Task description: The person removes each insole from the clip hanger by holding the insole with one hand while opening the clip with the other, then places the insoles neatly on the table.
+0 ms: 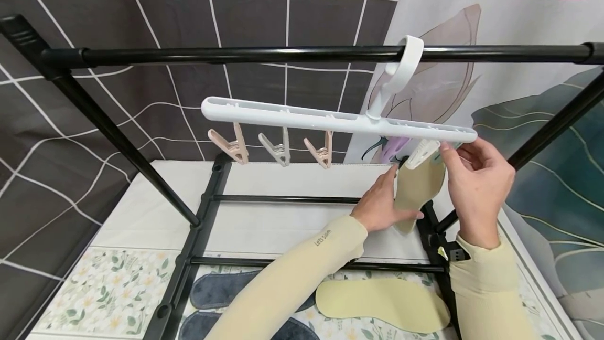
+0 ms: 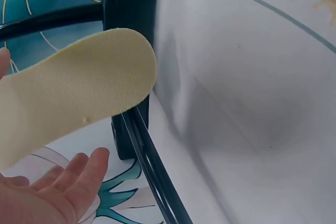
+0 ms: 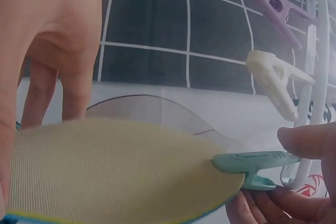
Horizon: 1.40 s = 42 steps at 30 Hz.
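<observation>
A beige insole [image 1: 420,185] hangs below the right end of a white clip hanger [image 1: 283,116]. My left hand [image 1: 379,203] holds it by its side edges, with the thumb across the near face and the fingers behind. In the right wrist view, a mint-green clothespin [image 3: 252,162] bites the insole's end. My right hand [image 1: 481,185] pinches the clothespin's tail between thumb and fingers at the hanger's tip. A white clothespin [image 1: 422,154] hangs just left of it. The insole's other end [image 2: 115,66] points away freely in the left wrist view.
The hanger hooks over a black rail [image 1: 236,55] of a standing rack. Pink clothespins [image 1: 233,146] and a grey one [image 1: 278,148] dangle leftward. Below lie a yellow insole [image 1: 382,303] and dark blue insoles [image 1: 222,290]. A dark checked curtain [image 1: 165,9] hangs behind.
</observation>
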Motion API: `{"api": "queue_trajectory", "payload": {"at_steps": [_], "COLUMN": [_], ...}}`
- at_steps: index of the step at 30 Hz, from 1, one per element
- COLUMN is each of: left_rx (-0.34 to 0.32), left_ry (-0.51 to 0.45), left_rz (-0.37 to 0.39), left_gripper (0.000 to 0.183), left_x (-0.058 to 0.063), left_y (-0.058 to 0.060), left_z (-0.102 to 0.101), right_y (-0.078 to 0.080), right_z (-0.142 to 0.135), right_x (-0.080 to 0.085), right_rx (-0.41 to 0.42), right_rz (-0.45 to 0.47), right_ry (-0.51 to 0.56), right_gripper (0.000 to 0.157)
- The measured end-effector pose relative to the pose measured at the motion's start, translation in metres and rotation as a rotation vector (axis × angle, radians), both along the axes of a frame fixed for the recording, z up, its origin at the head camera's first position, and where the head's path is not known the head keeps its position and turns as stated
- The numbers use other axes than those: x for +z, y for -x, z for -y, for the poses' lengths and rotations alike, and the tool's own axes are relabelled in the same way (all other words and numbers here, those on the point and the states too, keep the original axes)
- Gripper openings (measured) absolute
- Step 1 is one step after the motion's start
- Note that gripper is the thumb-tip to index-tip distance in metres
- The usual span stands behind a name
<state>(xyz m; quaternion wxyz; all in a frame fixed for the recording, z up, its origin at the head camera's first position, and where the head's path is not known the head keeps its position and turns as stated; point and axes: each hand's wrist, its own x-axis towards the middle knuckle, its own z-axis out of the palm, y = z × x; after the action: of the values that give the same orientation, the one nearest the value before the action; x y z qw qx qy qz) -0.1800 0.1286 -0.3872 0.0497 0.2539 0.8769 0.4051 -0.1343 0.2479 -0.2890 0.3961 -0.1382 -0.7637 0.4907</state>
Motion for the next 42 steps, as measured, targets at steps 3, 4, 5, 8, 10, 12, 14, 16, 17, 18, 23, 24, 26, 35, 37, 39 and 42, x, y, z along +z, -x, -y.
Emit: {"api": "queue_trajectory", "payload": {"at_steps": [3,4,5,8,10,12,14,16,17,18,23,24,26,35,37,39,42], "left_rx": [-0.013,-0.024,-0.033,-0.057,-0.063,-0.055,-0.048,-0.041,-0.035,-0.028,0.04,0.053,0.071,0.073,0.069,0.065,0.064], "left_ry": [-0.017,-0.028,-0.035,-0.057,-0.068,-0.072,-0.09,-0.103,-0.104,-0.107,-0.089,-0.084,-0.072,-0.072,-0.075,-0.074,-0.064], "left_rz": [-0.001,-0.005,-0.008,-0.02,-0.029,-0.04,-0.042,-0.043,-0.042,-0.042,-0.046,-0.046,-0.041,-0.013,-0.017,-0.021,-0.032], "left_gripper": [0.114,0.113,0.112,0.111,0.11,0.111,0.111,0.11,0.11,0.11,0.111,0.11,0.107,0.099,0.099,0.098,0.097], "left_x": [-0.001,-0.001,-0.001,-0.003,-0.004,-0.005,-0.006,-0.006,-0.006,-0.006,-0.005,-0.005,-0.005,-0.002,-0.002,-0.002,-0.002], "left_y": [-0.001,-0.002,-0.002,-0.004,-0.005,-0.006,-0.008,-0.01,-0.011,-0.012,-0.018,-0.019,-0.021,-0.026,-0.026,-0.026,-0.025], "left_z": [-0.001,-0.002,-0.003,-0.004,-0.005,-0.005,-0.006,-0.007,-0.008,-0.009,-0.011,-0.011,-0.011,-0.008,-0.007,-0.005,-0.002], "right_y": [-0.001,-0.001,-0.001,-0.001,-0.001,-0.002,-0.003,-0.004,-0.005,-0.006,-0.009,-0.009,-0.01,-0.012,-0.012,-0.013,-0.013], "right_z": [0.002,0.002,0.002,0.0,-0.002,-0.003,-0.003,-0.003,-0.003,-0.003,0.0,0.001,0.001,0.001,0.001,0.001,0.002], "right_x": [0.001,0.0,0.0,-0.003,-0.005,-0.006,-0.006,-0.006,-0.005,-0.005,-0.004,-0.004,-0.003,-0.001,-0.001,-0.001,-0.001], "right_rx": [-0.018,-0.021,-0.025,-0.027,-0.026,-0.027,-0.031,-0.036,-0.036,-0.037,-0.036,-0.036,-0.039,-0.029,-0.028,-0.028,-0.033], "right_rz": [-0.027,-0.034,-0.038,-0.046,-0.049,-0.055,-0.058,-0.061,-0.065,-0.067,-0.07,-0.07,-0.069,-0.086,-0.089,-0.084,-0.07], "right_ry": [-0.015,-0.016,-0.019,-0.019,-0.017,-0.012,-0.005,-0.008,-0.002,0.0,0.002,0.003,0.007,0.006,0.01,0.016,0.02], "right_gripper": [0.029,0.029,0.028,0.027,0.026,0.026,0.027,0.028,0.028,0.028,0.029,0.029,0.029,0.03,0.03,0.03,0.03]}}
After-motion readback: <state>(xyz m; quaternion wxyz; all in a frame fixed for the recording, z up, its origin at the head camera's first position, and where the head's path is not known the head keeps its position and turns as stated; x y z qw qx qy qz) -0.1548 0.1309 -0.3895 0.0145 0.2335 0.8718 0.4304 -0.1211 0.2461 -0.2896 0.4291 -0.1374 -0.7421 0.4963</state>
